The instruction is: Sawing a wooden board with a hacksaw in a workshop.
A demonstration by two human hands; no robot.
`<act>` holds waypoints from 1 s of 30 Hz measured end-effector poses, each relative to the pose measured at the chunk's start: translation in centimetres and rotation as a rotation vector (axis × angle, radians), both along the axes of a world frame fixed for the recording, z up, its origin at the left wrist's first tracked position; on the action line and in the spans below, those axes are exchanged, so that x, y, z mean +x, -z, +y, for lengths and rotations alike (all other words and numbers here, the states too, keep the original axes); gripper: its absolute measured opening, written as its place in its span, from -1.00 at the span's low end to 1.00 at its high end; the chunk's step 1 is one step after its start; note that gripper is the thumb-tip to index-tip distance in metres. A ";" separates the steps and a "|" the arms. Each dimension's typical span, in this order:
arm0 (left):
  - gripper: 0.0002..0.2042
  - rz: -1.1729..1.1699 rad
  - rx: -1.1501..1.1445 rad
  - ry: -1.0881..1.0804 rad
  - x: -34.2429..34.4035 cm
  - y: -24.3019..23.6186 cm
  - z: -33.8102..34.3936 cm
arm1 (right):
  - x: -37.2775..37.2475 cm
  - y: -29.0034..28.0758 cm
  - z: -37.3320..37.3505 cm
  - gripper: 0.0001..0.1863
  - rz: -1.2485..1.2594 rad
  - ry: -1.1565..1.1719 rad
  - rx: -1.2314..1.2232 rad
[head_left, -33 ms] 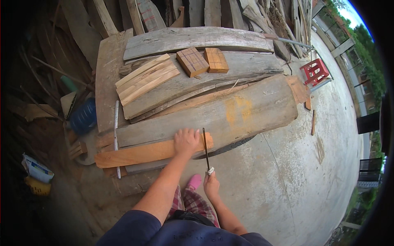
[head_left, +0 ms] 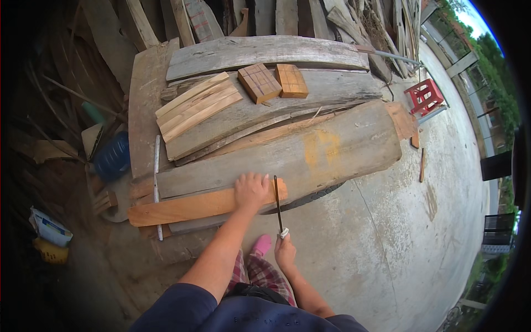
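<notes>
My left hand [head_left: 251, 189] grips a long orange wooden plank [head_left: 182, 206] near its right end, its fingers curled over the far edge. The plank lies along the near side of a wide weathered grey board [head_left: 354, 144] with a yellow patch. My right hand [head_left: 285, 252] is closed round the pale handle of a long dark saw [head_left: 277, 202], whose blade crosses the orange plank just right of my left hand. A pale straight strip [head_left: 159, 149] runs under the plank's left part.
Light slats [head_left: 196, 105] and two marked wooden blocks [head_left: 259, 83] [head_left: 291, 81] sit on grey boards beyond. Scrap timber leans behind. A blue jug [head_left: 112, 156] and bags [head_left: 51, 226] are at left. A red stool [head_left: 425, 94] stands on the concrete floor [head_left: 398, 238] at right.
The saw has shifted very slightly toward me, its tip a little lower in the picture. My left hand and the plank look the same.
</notes>
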State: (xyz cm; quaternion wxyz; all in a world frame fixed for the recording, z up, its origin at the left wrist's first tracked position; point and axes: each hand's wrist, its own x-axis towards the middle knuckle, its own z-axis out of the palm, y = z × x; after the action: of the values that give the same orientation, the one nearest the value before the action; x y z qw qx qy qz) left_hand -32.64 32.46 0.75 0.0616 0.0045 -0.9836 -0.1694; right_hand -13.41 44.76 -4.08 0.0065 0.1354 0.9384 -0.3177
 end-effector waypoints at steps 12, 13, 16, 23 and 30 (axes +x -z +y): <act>-0.67 -0.001 -0.001 0.006 0.1 0.0 0.0 | 0.7 0.3 0.6 -0.82 0.004 -0.030 0.022; -0.67 0.000 -0.007 0.010 0.3 0.0 0.2 | 1.3 -0.4 0.8 -0.82 -0.009 -0.029 -0.006; -0.66 0.022 -0.010 0.000 0.0 0.0 0.6 | -2.8 -0.3 0.1 -0.84 -0.002 -0.020 0.062; -0.66 0.012 -0.008 0.002 0.1 0.3 0.3 | -0.1 0.2 0.4 -0.83 -0.010 -0.006 0.018; -0.67 0.008 0.012 0.020 0.0 0.1 1.5 | -6.1 -0.5 0.2 -0.76 0.022 0.007 0.018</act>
State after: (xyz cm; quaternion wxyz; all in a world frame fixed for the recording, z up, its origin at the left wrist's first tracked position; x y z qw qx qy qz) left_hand -32.64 33.95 0.65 0.0640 -0.0057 -0.9823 -0.1759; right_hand -19.54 44.92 -3.54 -0.0062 0.1350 0.9408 -0.3109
